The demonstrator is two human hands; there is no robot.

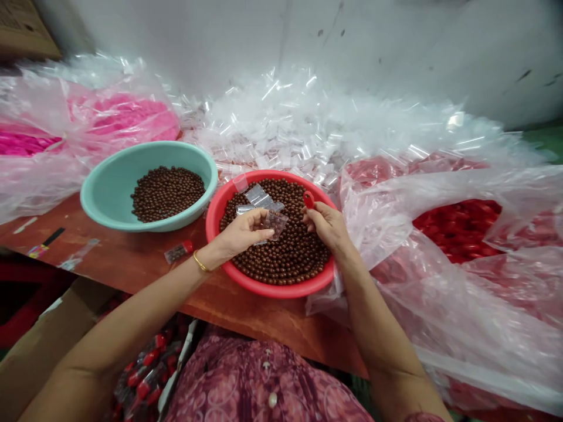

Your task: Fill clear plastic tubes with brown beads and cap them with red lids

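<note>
Above the red basin (pixel 281 291), my left hand (pixel 246 231) pinches a small clear plastic container (pixel 277 225) between thumb and fingers. Whether anything is inside it I cannot tell. My right hand (pixel 329 225) is closed on a small red plastic cap (pixel 308 200) with a hole, over the basin's right side. Shiny brown balls (pixel 281 266) fill much of the basin. On top of them, behind my left hand, lie several more clear containers (pixel 258 196). The container and the cap are apart.
A teal basin (pixel 94 190) with brown balls stands at the left. Clear containers (pixel 303 129) are heaped against the wall. Bags of pink pieces (pixel 132 117) and red pieces (pixel 457 228) flank them. A filled red-capped container (pixel 179 251) lies on the table; others (pixel 147 375) sit below its edge.
</note>
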